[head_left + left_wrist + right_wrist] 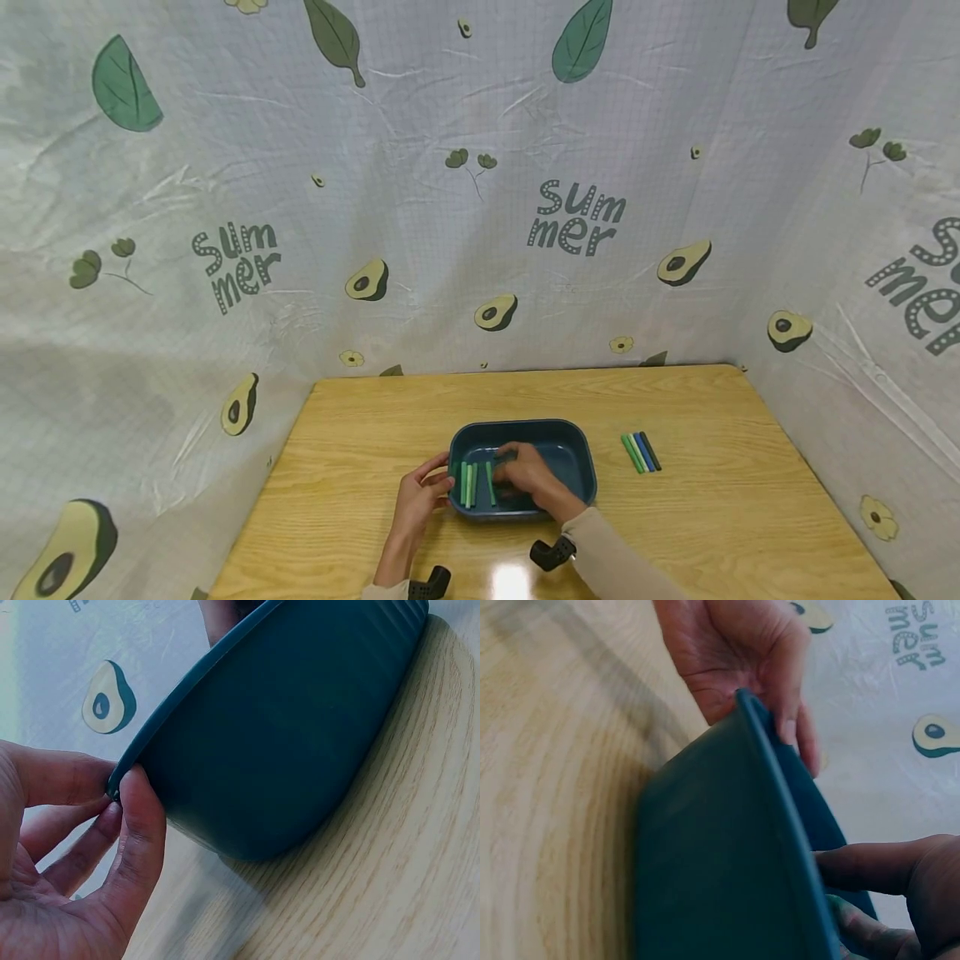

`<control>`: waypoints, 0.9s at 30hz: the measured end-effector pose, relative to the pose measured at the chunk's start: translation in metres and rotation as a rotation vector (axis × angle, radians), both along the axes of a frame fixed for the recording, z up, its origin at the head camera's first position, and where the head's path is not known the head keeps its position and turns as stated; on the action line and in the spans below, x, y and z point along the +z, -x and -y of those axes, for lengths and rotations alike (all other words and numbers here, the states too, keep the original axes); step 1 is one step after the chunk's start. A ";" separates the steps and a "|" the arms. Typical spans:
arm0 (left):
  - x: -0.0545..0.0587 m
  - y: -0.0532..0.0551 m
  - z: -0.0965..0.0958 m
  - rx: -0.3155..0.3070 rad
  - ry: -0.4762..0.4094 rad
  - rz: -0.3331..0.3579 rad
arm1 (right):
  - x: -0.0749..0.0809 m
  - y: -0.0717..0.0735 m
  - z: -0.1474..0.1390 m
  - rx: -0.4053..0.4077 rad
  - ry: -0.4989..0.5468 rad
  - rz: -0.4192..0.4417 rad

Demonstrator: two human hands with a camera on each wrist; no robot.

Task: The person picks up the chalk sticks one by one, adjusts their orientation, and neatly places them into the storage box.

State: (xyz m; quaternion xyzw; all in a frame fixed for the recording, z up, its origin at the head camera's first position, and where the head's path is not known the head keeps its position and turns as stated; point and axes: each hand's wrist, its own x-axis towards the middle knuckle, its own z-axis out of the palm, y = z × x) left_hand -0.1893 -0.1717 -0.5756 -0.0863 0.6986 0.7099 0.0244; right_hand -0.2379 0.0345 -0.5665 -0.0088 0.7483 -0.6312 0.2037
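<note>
A slim green stick [491, 483] lies inside the dark teal tub [572, 468], slightly tilted, just right of a small group of green sticks [468, 485] set side by side near the tub's left end. It looks light and fairly stiff, perhaps smooth enough to roll, so a fingertip pinch around its middle would probably suit it best. The right hand [523, 472] reaches into the tub with bent fingers right beside this stick; I cannot tell whether they pinch it or merely touch it, since the rim hides the fingertips in the right wrist view. The tub seems to be thin, rigid plastic, likely light enough to slide if bumped, and its lip offers the natural hold: there the left hand [420, 493] pinches the left end between thumb and fingers. The tub sits on the wooden table [360, 442]. To its right, well apart, a row of sticks [641, 452] in green, pale green, blue and black lies close together. Behind hangs a pale sheet [420, 217] printed with avocados.
</note>
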 end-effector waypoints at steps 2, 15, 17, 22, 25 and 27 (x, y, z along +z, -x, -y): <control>0.000 0.000 0.000 0.002 0.002 0.000 | 0.003 -0.001 -0.002 0.002 0.008 -0.008; 0.001 0.001 0.000 -0.003 -0.005 -0.005 | 0.030 -0.002 -0.030 -0.005 0.040 -0.110; 0.001 0.000 0.000 -0.004 -0.010 -0.004 | 0.033 -0.002 -0.034 -0.015 0.024 -0.134; 0.000 -0.001 0.000 -0.006 -0.008 -0.005 | 0.041 -0.002 -0.046 -0.066 0.023 -0.173; 0.000 -0.001 0.000 -0.007 -0.007 -0.005 | 0.049 -0.003 -0.054 -0.108 0.041 -0.190; -0.001 0.000 0.001 -0.007 -0.010 -0.001 | 0.053 -0.002 -0.060 -0.138 0.029 -0.205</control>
